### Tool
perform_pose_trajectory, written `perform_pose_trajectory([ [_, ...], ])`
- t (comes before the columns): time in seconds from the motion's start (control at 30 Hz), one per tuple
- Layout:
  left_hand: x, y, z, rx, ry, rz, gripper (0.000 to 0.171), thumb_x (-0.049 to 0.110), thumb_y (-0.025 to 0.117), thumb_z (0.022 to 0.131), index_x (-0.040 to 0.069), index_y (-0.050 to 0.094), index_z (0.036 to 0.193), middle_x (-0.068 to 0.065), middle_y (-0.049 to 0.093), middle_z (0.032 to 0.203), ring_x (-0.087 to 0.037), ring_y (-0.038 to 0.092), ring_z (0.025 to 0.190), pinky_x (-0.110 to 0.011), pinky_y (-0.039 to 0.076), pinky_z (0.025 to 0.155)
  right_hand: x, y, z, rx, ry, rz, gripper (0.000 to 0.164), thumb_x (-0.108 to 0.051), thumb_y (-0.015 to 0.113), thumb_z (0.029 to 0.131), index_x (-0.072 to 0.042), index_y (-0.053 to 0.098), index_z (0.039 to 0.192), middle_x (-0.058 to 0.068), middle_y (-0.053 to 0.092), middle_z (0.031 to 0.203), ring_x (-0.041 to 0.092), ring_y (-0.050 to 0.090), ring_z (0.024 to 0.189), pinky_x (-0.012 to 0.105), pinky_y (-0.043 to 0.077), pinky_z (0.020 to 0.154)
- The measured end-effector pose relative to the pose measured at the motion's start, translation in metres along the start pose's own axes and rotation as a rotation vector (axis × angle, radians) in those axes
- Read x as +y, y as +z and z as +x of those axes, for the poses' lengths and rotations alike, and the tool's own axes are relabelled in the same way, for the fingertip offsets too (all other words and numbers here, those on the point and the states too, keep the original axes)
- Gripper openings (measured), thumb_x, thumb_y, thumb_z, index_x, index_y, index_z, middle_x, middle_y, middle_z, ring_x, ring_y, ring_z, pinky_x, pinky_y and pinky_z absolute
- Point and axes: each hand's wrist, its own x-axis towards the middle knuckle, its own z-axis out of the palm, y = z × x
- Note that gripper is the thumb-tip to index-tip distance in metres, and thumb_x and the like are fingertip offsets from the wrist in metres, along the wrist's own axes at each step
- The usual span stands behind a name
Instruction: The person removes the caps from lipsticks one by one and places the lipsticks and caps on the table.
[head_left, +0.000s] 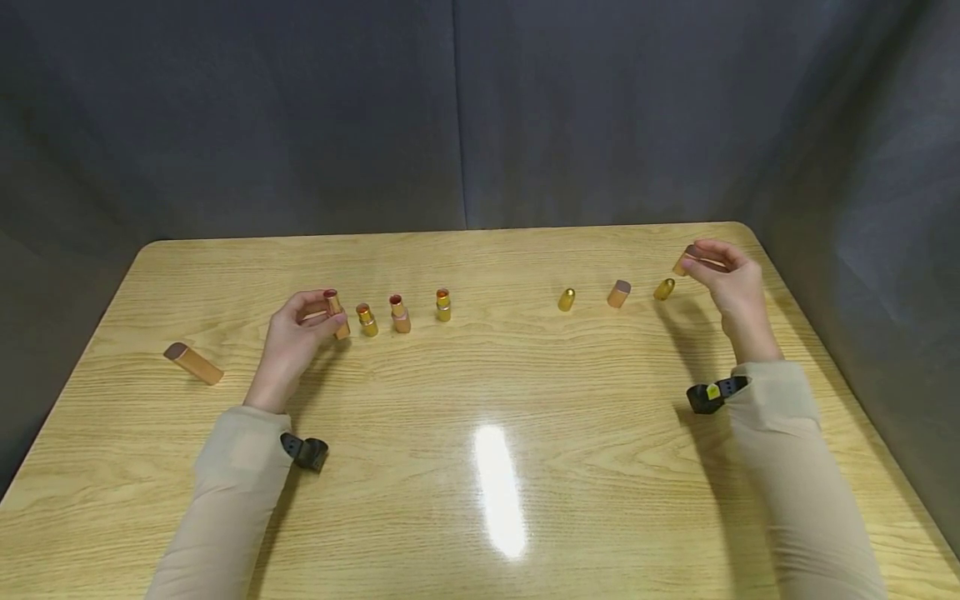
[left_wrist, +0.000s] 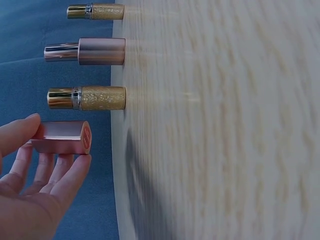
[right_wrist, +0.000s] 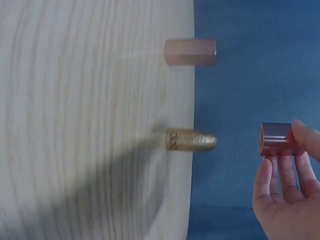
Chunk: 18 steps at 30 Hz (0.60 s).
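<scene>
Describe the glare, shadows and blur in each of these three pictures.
Head view: white glare on the table, shadows beside the left sleeve and right sleeve. Left wrist view: a soft-edged shadow, a pale reflection by the gold lipstick nearest the left hand. Right wrist view: a broad soft shadow; the gold cap looks slightly blurrier than the rose-gold cap in the right hand.

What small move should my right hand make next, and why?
Probably lower the rose-gold cap in your right hand onto the table beside the nearest gold cap: the wrist view shows the held cap clear of the table, and three caps stand in line there.
</scene>
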Motion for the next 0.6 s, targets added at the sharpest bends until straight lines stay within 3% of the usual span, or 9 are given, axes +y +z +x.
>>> perform_pose_trajectory([
  [0.13,-0.001,0.0,0.0,-0.007,-0.003,0.002,0.049,0.02,0.059,0.095,0.001,0.043,0.137,-0.011,0.049,0.131,0.0,0.052,0.101,-0.007,0.046,0.078,0.002,-0.006,0.001,-0.002,0.02,0.037,0.023,-0.003,0.069,0.085,-0.013,0.061,0.104,-0.019,0.066,0.085,-0.007,0.062,0.079,0.005,0.047,0.072],
  [0.37,-0.005,-0.001,0.001,-0.035,0.0,0.023,0.047,0.018,0.057,0.096,0.001,0.043,0.138,-0.015,0.047,0.134,-0.023,0.051,0.121,-0.006,0.045,0.078,0.008,-0.014,0.001,0.019,0.05,0.055,0.023,0.004,0.065,0.086,-0.012,0.059,0.101,-0.019,0.065,0.081,-0.007,0.061,0.078,0.004,0.049,0.068],
  [0.6,-0.007,-0.001,0.003,-0.058,-0.003,0.021,0.047,0.016,0.057,0.096,0.001,0.042,0.139,-0.015,0.047,0.131,-0.028,0.05,0.125,-0.007,0.044,0.078,0.017,-0.02,0.001,0.037,0.089,0.102,0.024,0.009,0.062,0.085,-0.011,0.059,0.097,-0.017,0.066,0.079,-0.006,0.062,0.073,0.005,0.05,0.066],
])
